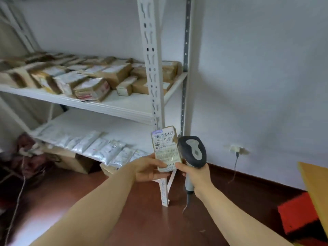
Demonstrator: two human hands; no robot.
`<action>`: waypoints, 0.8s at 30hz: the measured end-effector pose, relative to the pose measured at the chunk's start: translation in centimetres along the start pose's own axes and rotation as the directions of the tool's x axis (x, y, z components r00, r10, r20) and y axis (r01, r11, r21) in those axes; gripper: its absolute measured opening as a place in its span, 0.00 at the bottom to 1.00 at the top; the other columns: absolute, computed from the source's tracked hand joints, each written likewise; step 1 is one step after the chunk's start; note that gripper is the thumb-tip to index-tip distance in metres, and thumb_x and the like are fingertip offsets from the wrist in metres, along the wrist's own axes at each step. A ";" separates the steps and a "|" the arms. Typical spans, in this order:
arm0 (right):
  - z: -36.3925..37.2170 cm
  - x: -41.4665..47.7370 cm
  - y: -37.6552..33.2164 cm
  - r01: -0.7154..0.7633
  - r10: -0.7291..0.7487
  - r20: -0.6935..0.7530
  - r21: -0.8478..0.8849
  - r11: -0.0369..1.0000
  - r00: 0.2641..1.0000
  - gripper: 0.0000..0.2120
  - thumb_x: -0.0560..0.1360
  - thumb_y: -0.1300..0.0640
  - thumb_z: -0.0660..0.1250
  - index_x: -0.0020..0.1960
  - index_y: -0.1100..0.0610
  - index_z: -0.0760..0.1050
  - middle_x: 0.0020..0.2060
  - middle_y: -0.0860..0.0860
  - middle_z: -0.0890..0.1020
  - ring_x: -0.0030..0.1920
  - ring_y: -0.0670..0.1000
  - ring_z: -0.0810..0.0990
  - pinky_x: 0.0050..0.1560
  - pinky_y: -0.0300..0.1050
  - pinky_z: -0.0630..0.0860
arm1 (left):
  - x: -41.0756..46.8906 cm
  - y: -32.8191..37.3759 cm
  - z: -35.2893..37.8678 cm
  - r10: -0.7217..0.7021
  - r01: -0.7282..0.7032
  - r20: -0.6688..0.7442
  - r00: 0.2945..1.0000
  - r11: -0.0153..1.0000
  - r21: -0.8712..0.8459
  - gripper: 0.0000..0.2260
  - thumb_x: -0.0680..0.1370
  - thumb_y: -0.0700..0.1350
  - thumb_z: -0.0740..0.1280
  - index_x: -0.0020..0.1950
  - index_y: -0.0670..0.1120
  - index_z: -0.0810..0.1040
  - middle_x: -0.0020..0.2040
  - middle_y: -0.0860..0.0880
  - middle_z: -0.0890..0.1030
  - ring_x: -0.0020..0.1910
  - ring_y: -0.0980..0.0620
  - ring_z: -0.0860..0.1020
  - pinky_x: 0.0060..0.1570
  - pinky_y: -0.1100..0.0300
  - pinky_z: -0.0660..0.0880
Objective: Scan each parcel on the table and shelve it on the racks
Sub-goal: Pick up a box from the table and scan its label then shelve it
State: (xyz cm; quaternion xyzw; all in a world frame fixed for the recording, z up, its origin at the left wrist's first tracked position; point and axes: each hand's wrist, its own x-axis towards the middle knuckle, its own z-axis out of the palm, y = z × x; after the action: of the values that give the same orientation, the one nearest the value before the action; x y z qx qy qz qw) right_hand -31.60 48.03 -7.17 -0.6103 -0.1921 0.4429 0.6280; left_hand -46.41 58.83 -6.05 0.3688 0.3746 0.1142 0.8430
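The parcel (166, 148) is pinched at its lower end by the left hand (150, 168) and held upright before the rack (150, 50), its small print unreadable. The scanner (192, 150) is gripped by the right hand (195, 176), its handle largely hidden and its head just beside the parcel. Shelved boxes (115, 73) are blurred.
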 end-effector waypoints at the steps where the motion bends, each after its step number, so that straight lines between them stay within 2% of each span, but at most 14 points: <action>1: 2.8 0.5 -0.2 0.017 -0.017 0.043 -0.004 1.000 0.999 0.18 0.65 0.68 0.78 0.49 0.54 0.79 0.46 0.50 0.84 0.47 0.49 0.81 0.42 0.42 0.79 | -1.0 1.2 -2.1 0.058 -0.058 -0.025 0.998 0.998 -0.021 0.18 0.71 0.27 0.65 0.57 0.43 0.78 0.51 0.42 0.83 0.50 0.44 0.82 0.51 0.50 0.80; 3: 8.1 1.6 -0.8 0.052 -0.050 0.090 -0.020 0.998 0.995 0.17 0.65 0.65 0.79 0.49 0.53 0.78 0.45 0.50 0.83 0.46 0.49 0.81 0.40 0.41 0.79 | -2.6 3.6 -5.9 0.160 -0.164 -0.084 0.984 0.985 -0.047 0.18 0.70 0.29 0.68 0.58 0.41 0.78 0.52 0.41 0.82 0.49 0.46 0.83 0.49 0.55 0.81; 5: 13.2 3.0 -1.7 0.065 -0.061 0.119 -0.029 0.997 0.991 0.15 0.66 0.63 0.79 0.48 0.53 0.78 0.40 0.47 0.82 0.41 0.46 0.80 0.40 0.41 0.79 | -3.6 6.3 -9.5 0.233 -0.249 -0.182 0.955 0.966 -0.069 0.16 0.70 0.32 0.69 0.57 0.38 0.78 0.53 0.40 0.81 0.49 0.47 0.82 0.46 0.59 0.81; 9: 21.8 6.7 -3.1 0.061 -0.057 0.157 -0.021 0.998 0.986 0.09 0.69 0.61 0.77 0.45 0.55 0.78 0.38 0.48 0.83 0.40 0.47 0.82 0.40 0.43 0.77 | -3.7 12.6 -15.7 0.332 -0.400 -0.419 0.845 0.913 -0.084 0.06 0.75 0.33 0.68 0.51 0.36 0.78 0.49 0.38 0.81 0.43 0.47 0.82 0.38 0.61 0.82; 11: 24.6 8.3 -3.2 0.049 -0.045 0.138 -0.027 0.998 0.989 0.09 0.70 0.61 0.76 0.47 0.56 0.78 0.38 0.50 0.83 0.40 0.48 0.83 0.40 0.43 0.77 | -3.0 15.8 -18.0 0.350 -0.433 -0.503 0.791 0.900 -0.055 0.08 0.75 0.34 0.69 0.53 0.36 0.77 0.48 0.38 0.82 0.40 0.48 0.82 0.35 0.62 0.81; 13: 26.1 9.7 -2.9 0.031 -0.027 0.107 -0.036 0.999 0.994 0.10 0.70 0.61 0.75 0.49 0.57 0.78 0.38 0.50 0.83 0.39 0.48 0.83 0.38 0.42 0.76 | -1.8 18.5 -19.6 0.349 -0.421 -0.550 0.759 0.907 -0.004 0.13 0.74 0.35 0.72 0.57 0.36 0.77 0.51 0.38 0.82 0.42 0.47 0.82 0.35 0.62 0.81; 15: 26.8 10.7 -2.5 0.018 -0.016 0.079 -0.030 0.999 0.997 0.10 0.71 0.61 0.75 0.50 0.57 0.78 0.37 0.50 0.82 0.37 0.48 0.82 0.37 0.40 0.75 | -0.1 20.4 -20.4 0.343 -0.374 -0.549 0.762 0.926 0.059 0.14 0.72 0.36 0.73 0.56 0.37 0.78 0.52 0.38 0.82 0.45 0.46 0.82 0.38 0.61 0.82; 20: 26.2 12.3 -1.3 -0.002 0.003 -0.081 0.003 1.000 0.997 0.08 0.71 0.62 0.74 0.47 0.57 0.78 0.36 0.53 0.82 0.34 0.49 0.79 0.36 0.41 0.73 | 3.8 22.6 -18.7 0.327 -0.287 -0.429 0.842 0.945 0.159 0.12 0.72 0.37 0.74 0.53 0.37 0.78 0.51 0.39 0.83 0.45 0.47 0.83 0.45 0.56 0.82; 22: 25.4 12.5 -0.8 0.011 -0.012 -0.136 -0.012 1.000 0.991 0.08 0.70 0.61 0.75 0.48 0.59 0.79 0.35 0.53 0.82 0.32 0.49 0.79 0.37 0.42 0.73 | 5.2 22.9 -17.5 0.328 -0.260 -0.407 0.852 0.941 0.215 0.16 0.72 0.38 0.75 0.56 0.37 0.76 0.53 0.39 0.83 0.46 0.47 0.83 0.49 0.54 0.81; 24: 24.4 12.4 -0.4 0.016 -0.022 -0.167 -0.034 0.999 0.986 0.10 0.70 0.61 0.75 0.50 0.61 0.80 0.35 0.53 0.83 0.30 0.47 0.79 0.37 0.42 0.73 | 6.4 23.2 -16.2 0.344 -0.215 -0.424 0.838 0.922 0.322 0.21 0.72 0.42 0.75 0.61 0.38 0.72 0.54 0.40 0.82 0.45 0.47 0.83 0.47 0.55 0.82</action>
State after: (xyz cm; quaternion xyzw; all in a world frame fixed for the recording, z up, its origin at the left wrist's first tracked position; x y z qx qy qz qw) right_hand -43.96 72.49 -6.08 -0.6534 -0.1518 0.3811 0.6362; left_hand -51.60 86.75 -0.41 0.4887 0.5219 0.2731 0.6436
